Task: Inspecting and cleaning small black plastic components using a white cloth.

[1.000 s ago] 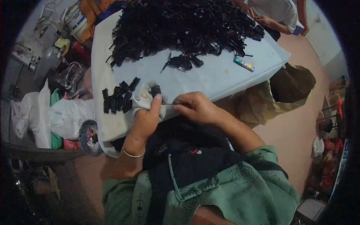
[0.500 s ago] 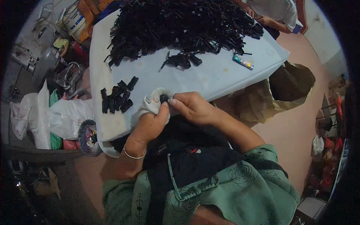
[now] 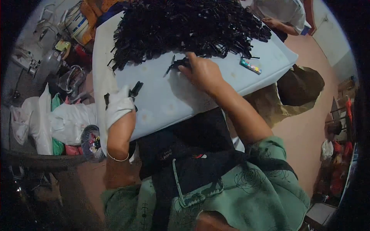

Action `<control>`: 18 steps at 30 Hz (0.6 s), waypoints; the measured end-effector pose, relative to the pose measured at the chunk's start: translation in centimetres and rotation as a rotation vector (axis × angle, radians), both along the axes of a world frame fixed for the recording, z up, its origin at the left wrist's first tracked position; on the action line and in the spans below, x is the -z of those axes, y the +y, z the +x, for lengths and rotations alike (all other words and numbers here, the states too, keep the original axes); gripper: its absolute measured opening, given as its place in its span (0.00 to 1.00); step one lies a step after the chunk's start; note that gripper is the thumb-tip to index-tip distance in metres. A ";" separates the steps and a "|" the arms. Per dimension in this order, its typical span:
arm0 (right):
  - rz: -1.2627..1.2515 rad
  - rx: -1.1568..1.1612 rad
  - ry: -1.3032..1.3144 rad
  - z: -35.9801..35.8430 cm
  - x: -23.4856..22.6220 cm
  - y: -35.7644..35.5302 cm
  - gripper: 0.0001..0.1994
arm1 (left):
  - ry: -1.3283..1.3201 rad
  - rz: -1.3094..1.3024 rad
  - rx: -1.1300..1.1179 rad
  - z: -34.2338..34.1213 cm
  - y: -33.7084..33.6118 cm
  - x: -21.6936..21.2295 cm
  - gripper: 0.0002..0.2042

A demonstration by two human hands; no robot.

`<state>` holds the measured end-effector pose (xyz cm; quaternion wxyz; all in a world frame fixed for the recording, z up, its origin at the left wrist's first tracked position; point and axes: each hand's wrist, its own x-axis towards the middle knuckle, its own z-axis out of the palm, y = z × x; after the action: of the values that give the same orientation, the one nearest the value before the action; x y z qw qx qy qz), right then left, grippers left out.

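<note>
My left hand (image 3: 118, 104) is covered by a white cloth that it grips, and it rests at the table's left edge on a small stack of black pieces (image 3: 135, 89). My right hand (image 3: 201, 71) is stretched forward across the pale table cover (image 3: 173, 104). Its fingertips are curled onto a small cluster of black strip-like pieces (image 3: 176, 63). That cluster lies just in front of a big heap of the same black pieces (image 3: 185, 27), which fills the far half of the table.
A small multicoloured packet (image 3: 250, 66) lies on the table to the right. Another person (image 3: 283, 13) is at the far right corner. White bags (image 3: 65, 123) and clutter stand on the floor to the left. A brown sack (image 3: 302, 84) sits to the right.
My hands were together at the near left edge, working a black piece in the cloth. They have parted: the right reached forward to the cluster, and the left stayed by the small stack.
</note>
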<state>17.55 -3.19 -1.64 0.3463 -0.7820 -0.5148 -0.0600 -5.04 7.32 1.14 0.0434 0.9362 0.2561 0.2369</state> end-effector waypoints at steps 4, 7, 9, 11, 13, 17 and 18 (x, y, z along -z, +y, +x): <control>-0.257 0.013 -0.132 1.2 0.5 1.8 0.14 | 0.043 0.261 -0.083 -0.3 -0.1 -0.1 0.17; -0.158 -0.117 -0.164 0.1 1.1 0.6 0.14 | -0.111 0.010 0.102 1.3 -1.1 0.2 0.18; -0.102 -0.225 -0.146 -1.3 0.8 -1.1 0.12 | -0.161 -0.051 0.191 2.8 -2.3 0.1 0.16; -0.044 -0.325 -0.126 -2.0 0.5 -2.3 0.10 | -0.212 -0.108 0.289 4.1 -3.1 0.1 0.14; -0.166 -0.376 -0.104 -2.1 0.3 -3.1 0.15 | -0.207 -0.231 0.376 4.9 -3.5 0.9 0.13; -0.002 -0.458 -0.057 -2.2 1.5 -3.7 0.16 | 0.199 -0.115 0.204 5.2 -3.4 3.6 0.13; 0.004 -0.487 -0.011 -2.4 1.6 -3.8 0.17 | 0.141 -0.239 0.215 5.1 -3.9 2.5 0.13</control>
<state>15.16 -6.97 -3.19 0.3493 -0.6339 -0.6898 0.0198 0.11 3.39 -1.32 0.1614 0.9606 0.1834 0.1326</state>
